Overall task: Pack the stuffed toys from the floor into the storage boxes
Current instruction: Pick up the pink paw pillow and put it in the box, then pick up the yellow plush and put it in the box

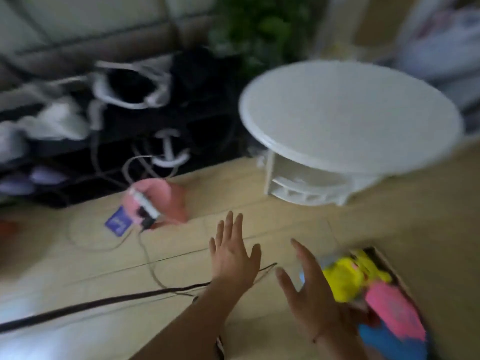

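Both hands hang empty over the wooden floor (259, 203) at the bottom of the head view. Spread flat with its fingers straight, the left hand (233, 258) grips nothing; just beside it, apart from it, the right hand (309, 300) has its fingers splayed and slightly bent and also holds nothing. Their open, forward-reaching pose suggests they are free to go for the next toy.

Under and to the right of the right hand, a cardboard storage box (387, 261) sits on the floor with stuffed toys already inside: a yellow one (350, 276), a pink one (394, 305) and something blue (384, 341) below. Motion blur hides their shapes, so I cannot tell what characters they are.

Farther out on the floor lies a pink object (161, 201) with cables and a small blue card (118, 222) beside it; it may be a toy, though the blur leaves that uncertain. A dark cord (104, 302) crosses the floor beneath the left forearm.

Beyond stands a round white bench (350, 113), a dark shoe rack (78, 141) with pale shoes to its left, and a green plant (259, 29) at the back.
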The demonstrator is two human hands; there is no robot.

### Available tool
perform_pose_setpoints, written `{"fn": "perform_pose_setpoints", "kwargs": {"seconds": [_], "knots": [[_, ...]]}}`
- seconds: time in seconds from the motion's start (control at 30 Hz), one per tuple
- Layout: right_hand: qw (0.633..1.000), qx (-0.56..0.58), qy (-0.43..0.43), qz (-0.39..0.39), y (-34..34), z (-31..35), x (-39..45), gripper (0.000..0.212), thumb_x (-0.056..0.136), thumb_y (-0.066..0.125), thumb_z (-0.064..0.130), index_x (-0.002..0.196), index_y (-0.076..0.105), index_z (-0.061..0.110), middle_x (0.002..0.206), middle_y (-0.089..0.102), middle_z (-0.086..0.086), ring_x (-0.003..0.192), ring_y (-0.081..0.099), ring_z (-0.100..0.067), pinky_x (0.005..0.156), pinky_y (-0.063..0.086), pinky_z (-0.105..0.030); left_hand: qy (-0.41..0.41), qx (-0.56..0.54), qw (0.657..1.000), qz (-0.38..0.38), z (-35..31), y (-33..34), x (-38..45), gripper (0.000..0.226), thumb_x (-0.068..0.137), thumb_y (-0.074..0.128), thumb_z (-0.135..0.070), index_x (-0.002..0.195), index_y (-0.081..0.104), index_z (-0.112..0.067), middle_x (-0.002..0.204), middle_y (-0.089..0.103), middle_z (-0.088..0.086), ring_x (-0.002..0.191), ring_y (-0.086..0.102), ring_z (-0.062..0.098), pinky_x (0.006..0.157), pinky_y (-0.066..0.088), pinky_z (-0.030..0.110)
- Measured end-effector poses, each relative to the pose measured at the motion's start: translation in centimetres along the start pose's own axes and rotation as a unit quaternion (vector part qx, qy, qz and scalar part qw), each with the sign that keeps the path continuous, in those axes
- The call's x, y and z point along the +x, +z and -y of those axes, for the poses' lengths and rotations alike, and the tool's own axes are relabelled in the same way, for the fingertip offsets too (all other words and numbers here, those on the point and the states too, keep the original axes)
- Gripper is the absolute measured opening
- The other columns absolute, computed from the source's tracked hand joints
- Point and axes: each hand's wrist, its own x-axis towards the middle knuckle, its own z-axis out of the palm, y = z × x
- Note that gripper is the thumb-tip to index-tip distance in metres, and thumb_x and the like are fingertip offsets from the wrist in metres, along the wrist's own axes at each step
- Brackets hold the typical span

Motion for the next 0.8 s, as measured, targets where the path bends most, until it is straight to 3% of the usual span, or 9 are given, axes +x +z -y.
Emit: {"fn": "perform_pose_setpoints", "kwargs": {"seconds": [0.1,0.23,0.3,0.4,0.5,0.6,0.8], "knots": [[0.994,0.019,-0.037,0.103,6.0,8.3,3.7,0.071,0.081,0.045,0.069,0.144,0.028,0.041,0.145,0.037,0.022,0.124,0.046,0.002,0.098,0.041,-0.022,-0.087,-0.057,0.992,-0.075,6.2,-7.1,1.0,0.076,0.092,0.053,-0.043,0.154,0.011,-0.026,0.164,0.004,-0.004,0.151,0.005,0.019,0.121,0.013,0.047],[0.977,-0.014,-0.054,0.206,16.0,15.1,8.0,0.067,0.088,0.052,0.051,0.147,0.021,0.038,0.149,0.037,0.011,0.128,0.045,-0.008,0.104,0.040,-0.028,-0.206,-0.076,0.969,-0.113,16.1,-13.7,1.8,0.077,0.091,0.051,-0.048,0.153,0.009,-0.031,0.163,0.001,-0.010,0.151,0.002,0.019,0.120,0.008,0.053],[0.967,-0.048,-0.071,0.238,20.5,18.1,9.3,0.065,0.091,0.053,0.046,0.147,0.022,0.036,0.148,0.036,0.015,0.132,0.041,-0.007,0.106,0.035,-0.024,-0.263,-0.092,0.953,-0.120,21.0,-16.3,2.1,0.078,0.091,0.051,-0.049,0.153,0.009,-0.030,0.163,-0.001,-0.010,0.151,0.001,0.019,0.119,0.007,0.055],[0.950,-0.092,-0.127,0.271,25.7,21.7,10.3,0.064,0.092,0.054,0.043,0.147,0.023,0.034,0.133,0.030,0.032,0.125,0.031,0.008,0.102,0.024,-0.013,-0.314,-0.111,0.933,-0.136,26.9,-18.8,2.7,0.077,0.091,0.050,-0.049,0.153,0.009,-0.031,0.163,-0.001,-0.009,0.151,0.002,0.019,0.118,0.006,0.056],[0.932,-0.104,-0.159,0.309,30.1,24.6,10.9,0.066,0.088,0.048,0.054,0.146,0.024,0.034,0.146,0.035,0.019,0.134,0.032,0.002,0.110,0.030,-0.023,-0.362,-0.146,0.907,-0.154,31.2,-21.1,2.8,0.077,0.090,0.051,-0.050,0.153,0.010,-0.032,0.163,0.000,-0.008,0.150,0.004,0.019,0.118,0.005,0.057],[0.909,-0.132,-0.178,0.354,33.9,28.1,11.1,0.061,0.090,0.050,0.049,0.141,0.017,0.046,0.148,0.035,0.015,0.135,0.034,-0.003,0.110,0.033,-0.028,-0.417,-0.209,0.861,-0.202,34.9,-24.1,2.1,0.081,0.089,0.054,-0.049,0.153,0.007,-0.032,0.163,0.001,-0.008,0.150,0.008,0.019,0.118,0.006,0.056],[0.827,-0.203,-0.233,0.469,42.2,38.3,7.8,0.065,0.091,0.046,0.053,0.148,0.018,0.036,0.152,0.031,0.012,0.139,0.029,-0.005,0.114,0.028,-0.030,-0.543,-0.290,0.726,-0.307,42.1,-31.4,-4.8,0.084,0.090,0.055,-0.048,0.154,0.002,-0.032,0.164,-0.001,-0.007,0.150,0.009,0.019,0.118,0.009,0.056]]}}
